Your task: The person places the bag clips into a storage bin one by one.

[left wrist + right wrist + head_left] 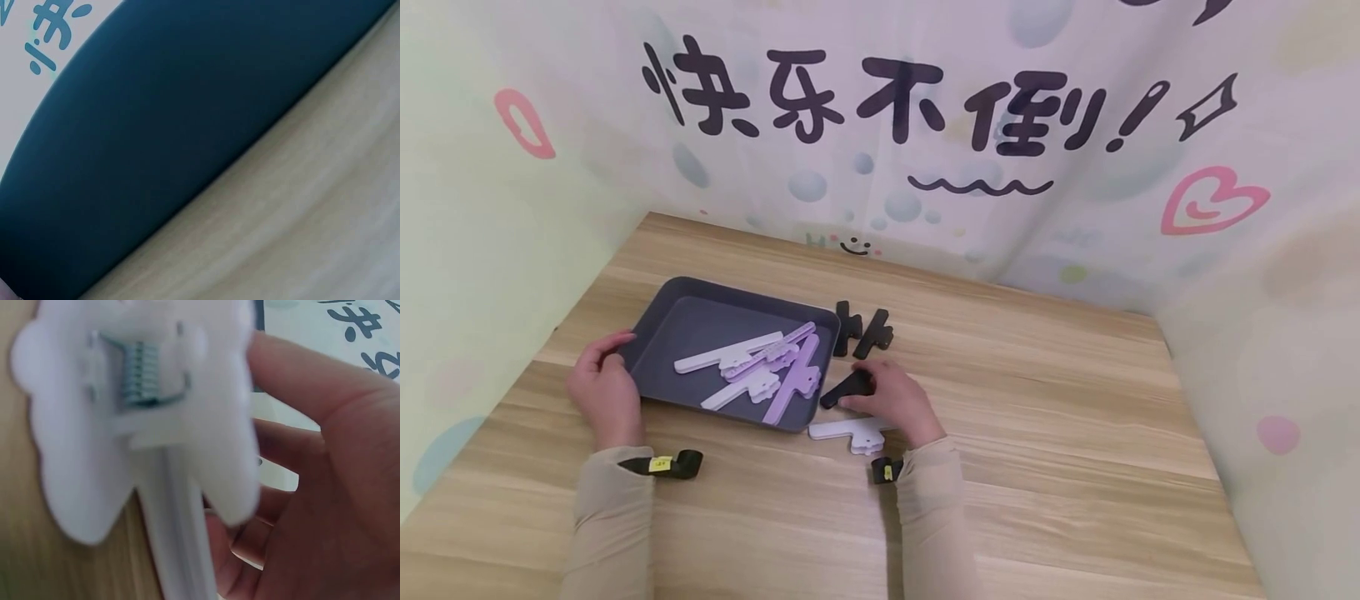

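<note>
At the left end of a dark grey tray (662, 333), my left hand (606, 393) grips the rim. Several white and purple clips lie overlapping in the tray's right part, among them a purple clip (792, 382) and a white clip (751, 388). Just right of the tray, my right hand (901, 402) pinches a black clip (848, 387) between thumb and fingers. Another white clip (850, 428) rests on the table below that hand; its spring shows large in the right wrist view, partly covering the hand. The left wrist view holds mostly the tray's dark outer wall (175, 125).
Two black clips (847, 329) (874, 333) lie on the wooden table (1060, 433) behind the right hand, beside the tray's far right corner. A printed curtain (880, 108) hangs along the table's back edge and sides.
</note>
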{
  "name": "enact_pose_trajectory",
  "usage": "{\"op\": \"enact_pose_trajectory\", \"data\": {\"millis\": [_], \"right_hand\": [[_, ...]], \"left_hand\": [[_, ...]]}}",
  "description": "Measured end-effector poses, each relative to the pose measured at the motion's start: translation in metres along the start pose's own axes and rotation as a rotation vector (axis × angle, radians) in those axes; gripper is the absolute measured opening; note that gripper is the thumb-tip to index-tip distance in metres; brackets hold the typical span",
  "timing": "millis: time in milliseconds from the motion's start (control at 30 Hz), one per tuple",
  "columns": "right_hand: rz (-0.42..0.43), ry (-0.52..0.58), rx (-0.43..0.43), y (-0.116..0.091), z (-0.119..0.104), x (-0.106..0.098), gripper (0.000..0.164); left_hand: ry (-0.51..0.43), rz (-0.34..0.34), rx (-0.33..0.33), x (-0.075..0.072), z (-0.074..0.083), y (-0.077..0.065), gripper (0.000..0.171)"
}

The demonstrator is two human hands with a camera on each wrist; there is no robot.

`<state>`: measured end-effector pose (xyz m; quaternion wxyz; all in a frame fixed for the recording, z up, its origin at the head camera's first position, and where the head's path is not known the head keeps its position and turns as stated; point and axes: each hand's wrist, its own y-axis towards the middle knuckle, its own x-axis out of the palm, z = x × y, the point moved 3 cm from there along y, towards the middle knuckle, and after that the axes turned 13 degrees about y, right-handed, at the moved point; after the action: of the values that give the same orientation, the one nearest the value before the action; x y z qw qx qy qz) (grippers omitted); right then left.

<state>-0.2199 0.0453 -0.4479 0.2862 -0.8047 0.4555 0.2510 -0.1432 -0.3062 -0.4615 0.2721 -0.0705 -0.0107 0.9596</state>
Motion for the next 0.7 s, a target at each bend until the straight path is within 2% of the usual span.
{"op": "enact_pose_trajectory", "data": {"millis": [200,433,700], "right_hand": [[0.041,-0.015,0.005,0.001,0.0,0.001,0.057],[0.095,0.027,-0.042,0.001,0.004,-0.003,0.054],[0.112,0.076,-0.065,0.001,0.006,-0.009,0.047]], "left_hand": [[0.0,0.0,-0.004,-0.001,-0.001,0.0,0.04],[-0.006,0.006,0.012,0.0,0.0,-0.001,0.04],[-0.002,0.005,0.018,0.0,0.001,0.0,0.039]]}}
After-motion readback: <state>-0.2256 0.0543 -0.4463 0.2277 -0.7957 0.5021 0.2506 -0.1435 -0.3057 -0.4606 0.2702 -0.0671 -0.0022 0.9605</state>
